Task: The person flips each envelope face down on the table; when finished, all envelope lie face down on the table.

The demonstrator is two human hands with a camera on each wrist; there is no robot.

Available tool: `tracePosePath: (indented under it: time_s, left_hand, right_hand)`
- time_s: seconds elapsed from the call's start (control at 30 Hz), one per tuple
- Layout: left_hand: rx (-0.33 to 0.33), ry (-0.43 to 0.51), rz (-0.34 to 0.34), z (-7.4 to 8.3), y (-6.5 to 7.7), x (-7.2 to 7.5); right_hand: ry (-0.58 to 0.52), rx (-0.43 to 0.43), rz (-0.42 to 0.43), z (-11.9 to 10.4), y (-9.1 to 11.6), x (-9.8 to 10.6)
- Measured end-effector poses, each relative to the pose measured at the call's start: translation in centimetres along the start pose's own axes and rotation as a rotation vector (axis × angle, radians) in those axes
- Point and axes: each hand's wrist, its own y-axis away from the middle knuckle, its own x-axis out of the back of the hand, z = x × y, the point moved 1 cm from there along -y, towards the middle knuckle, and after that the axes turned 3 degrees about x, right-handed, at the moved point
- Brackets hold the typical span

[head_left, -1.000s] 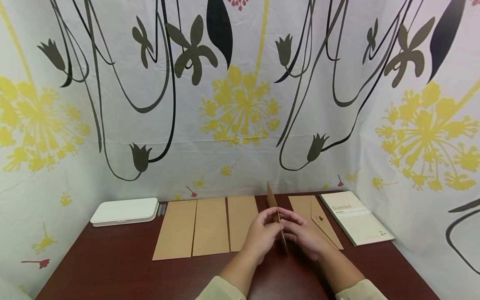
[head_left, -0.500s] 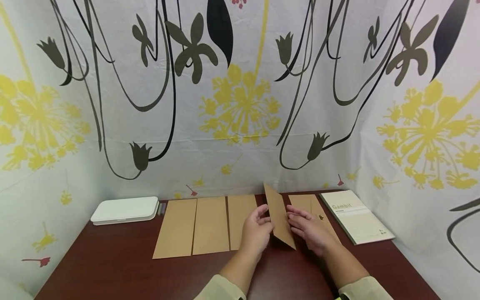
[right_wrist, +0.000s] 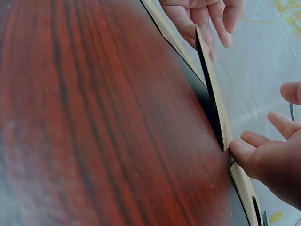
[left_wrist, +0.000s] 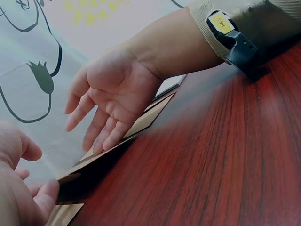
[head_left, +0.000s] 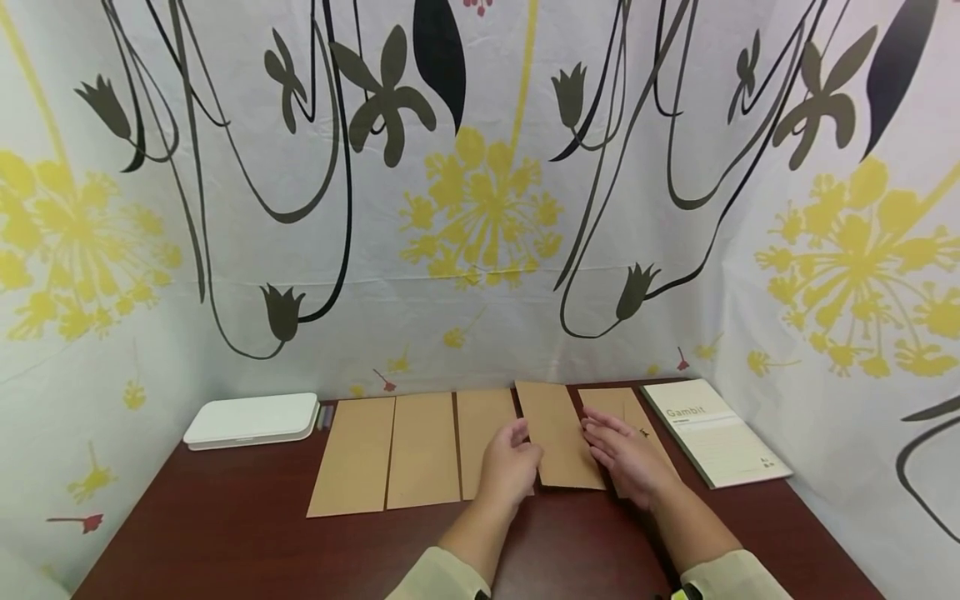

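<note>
A brown kraft envelope [head_left: 558,437] lies tilted between my two hands, its left side raised above the dark table and its right side low. My left hand [head_left: 506,471] stands at that raised edge with loosely bent fingers; in the left wrist view a fingertip [left_wrist: 49,192] meets the edge from below. My right hand [head_left: 633,462] reaches over with fingers nearly straight, the fingertips beside the envelope's right edge. Under this hand lies another envelope [head_left: 611,400] with a flap line and a small dark mark, partly covered by the hand.
Three plain kraft envelopes [head_left: 423,450] lie side by side to the left. A white flat case [head_left: 251,421] is at the back left, small sticks [head_left: 325,417] beside it. A notebook marked Gambit [head_left: 716,433] lies at right. A patterned cloth [head_left: 480,350] hangs behind the table [head_left: 247,533].
The envelope has gone from standing on edge between both hands to lying nearly flat, its left side coming down last. The hands have moved apart, the right one outward.
</note>
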Motion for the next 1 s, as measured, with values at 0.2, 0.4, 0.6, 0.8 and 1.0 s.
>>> tracePosePath:
  time_s: [0.2, 0.4, 0.6, 0.8, 1.0]
  left_hand:
    - [0.008, -0.077, -0.032, 0.4, 0.3, -0.4]
    - [-0.001, -0.167, -0.046, 0.6, 0.6, -0.5]
    - [-0.008, -0.200, -0.051, 0.6, 0.5, -0.3]
    - [-0.009, -0.201, -0.050, 0.7, 0.5, -0.3]
    - [-0.009, -0.162, -0.063, 0.7, 0.7, -0.5]
  right_hand:
    - [-0.006, 0.002, 0.003, 0.0, -0.1, 0.2]
    - [-0.002, 0.006, 0.010, -0.1, -0.1, 0.3]
    - [-0.004, -0.003, 0.034, -0.2, 0.0, 0.2]
    - [-0.002, -0.009, 0.051, -0.2, 0.0, 0.2]
    - [0.009, 0.006, 0.093, 0.0, -0.3, 1.0]
